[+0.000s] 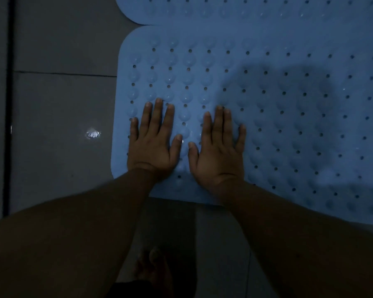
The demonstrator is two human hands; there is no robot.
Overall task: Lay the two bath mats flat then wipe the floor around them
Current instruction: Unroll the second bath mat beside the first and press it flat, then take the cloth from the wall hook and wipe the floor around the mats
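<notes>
Hands press flat, left hand (153, 145) and right hand (219, 151) side by side, fingers spread and gripping nothing, on the near mat (278, 117); far mat (246, 11) lies just beyond their fingertips on the floor (58, 104).

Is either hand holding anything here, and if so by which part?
Nothing is held. The left hand and right hand lie open, palms down, fingers spread, pressing on the near blue mat by its left end.
</notes>
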